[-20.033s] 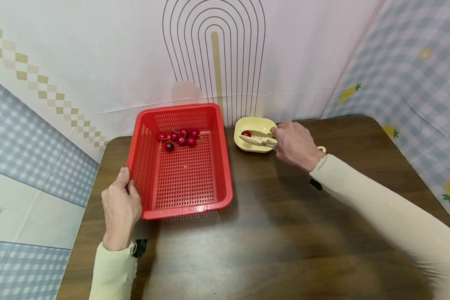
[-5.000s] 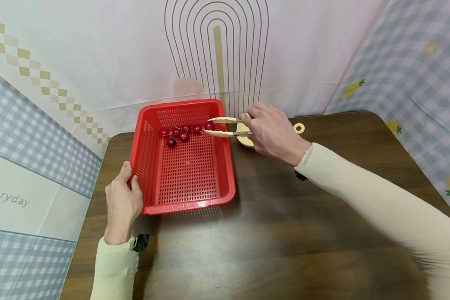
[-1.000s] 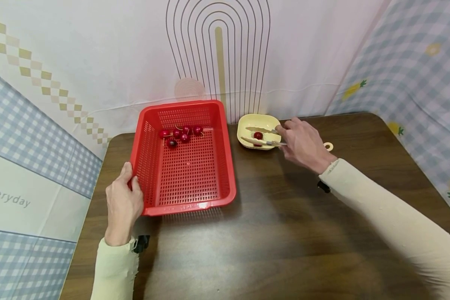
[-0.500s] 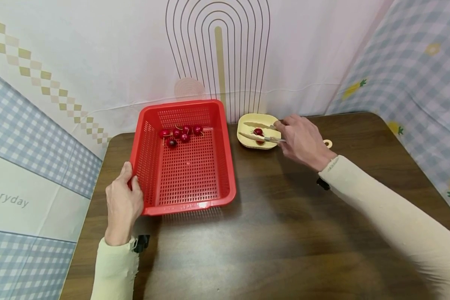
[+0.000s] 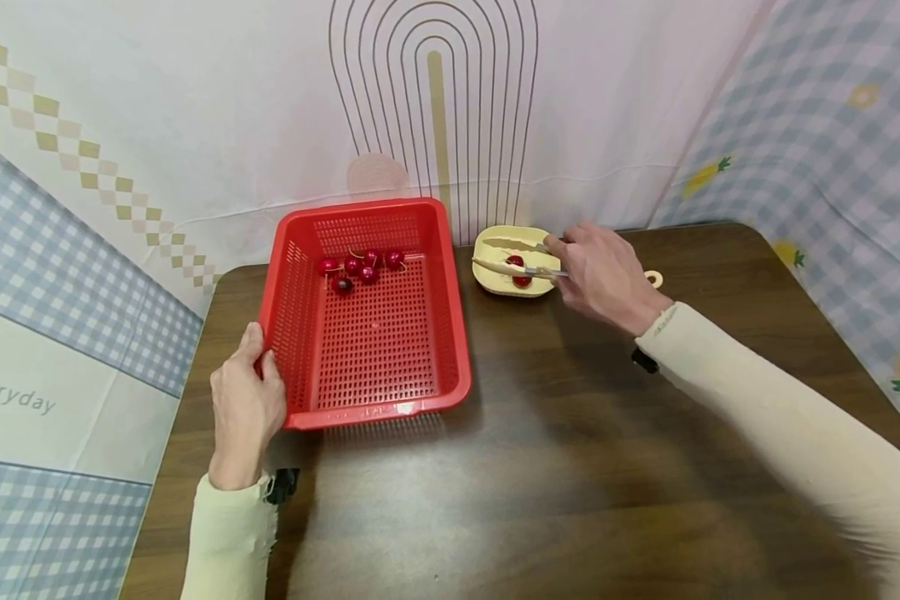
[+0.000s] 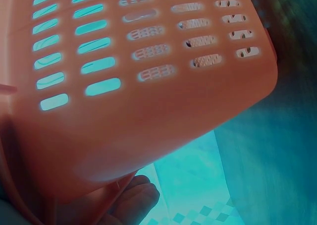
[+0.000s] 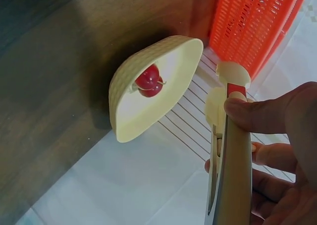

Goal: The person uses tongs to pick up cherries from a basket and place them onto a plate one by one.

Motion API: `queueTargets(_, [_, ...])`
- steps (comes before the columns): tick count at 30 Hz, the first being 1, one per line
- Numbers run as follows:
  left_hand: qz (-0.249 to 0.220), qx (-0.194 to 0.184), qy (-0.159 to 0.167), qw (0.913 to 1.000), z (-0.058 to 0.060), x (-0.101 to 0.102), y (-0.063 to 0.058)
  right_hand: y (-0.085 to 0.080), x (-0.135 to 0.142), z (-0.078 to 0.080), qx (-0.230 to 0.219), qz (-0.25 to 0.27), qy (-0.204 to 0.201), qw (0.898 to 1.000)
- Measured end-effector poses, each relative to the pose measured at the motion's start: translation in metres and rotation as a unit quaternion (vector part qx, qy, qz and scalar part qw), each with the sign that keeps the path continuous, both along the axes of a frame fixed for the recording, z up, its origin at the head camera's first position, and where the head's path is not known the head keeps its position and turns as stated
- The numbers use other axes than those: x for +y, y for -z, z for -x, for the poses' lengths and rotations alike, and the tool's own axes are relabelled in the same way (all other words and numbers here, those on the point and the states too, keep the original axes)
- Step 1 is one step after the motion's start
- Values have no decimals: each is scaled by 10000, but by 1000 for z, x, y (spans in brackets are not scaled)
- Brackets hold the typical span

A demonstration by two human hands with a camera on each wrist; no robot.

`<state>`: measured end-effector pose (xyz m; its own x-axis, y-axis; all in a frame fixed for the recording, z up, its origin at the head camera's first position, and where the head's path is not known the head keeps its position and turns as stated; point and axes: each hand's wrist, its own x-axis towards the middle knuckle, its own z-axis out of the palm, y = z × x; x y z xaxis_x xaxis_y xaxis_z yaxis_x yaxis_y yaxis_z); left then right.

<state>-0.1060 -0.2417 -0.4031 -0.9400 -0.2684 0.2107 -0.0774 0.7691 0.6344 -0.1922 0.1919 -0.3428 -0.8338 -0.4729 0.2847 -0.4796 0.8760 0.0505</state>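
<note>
My left hand (image 5: pixel 247 404) grips the left rim of a red perforated plastic basket (image 5: pixel 461 350); in the left wrist view its fingers (image 6: pixel 138 197) show below the basket's wall. Several stemmed cherries (image 5: pixel 370 273) lie toward the basket's back. With my right hand (image 5: pixel 603 271) I hold cream-tipped tongs (image 5: pixel 498 267), their arms spread over a small pale yellow bowl (image 5: pixel 492 286). Two cherries rest together in that bowl, one red cherry (image 7: pixel 147 78) overlapping the other in the right wrist view. Nothing is between the tong tips there.
Basket and bowl stand side by side near the back edge of a dark wooden table (image 5: pixel 570 467). Behind them hangs a white patterned cloth (image 5: pixel 270 100), and a checked cloth (image 5: pixel 832 167) covers the right side. The tongs' ring end (image 5: pixel 653 278) sticks out past my right wrist.
Five seconds ago the tongs held a cherry at the basket's right side. They moved right, let it go in the bowl, and have risen slightly. My left hand has stayed put.
</note>
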Motion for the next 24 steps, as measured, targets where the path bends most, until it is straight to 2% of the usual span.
queueTargets(24, [-8,70,-11,10000,-1,0,1,-15,-13,3,276,201,-123,9993])
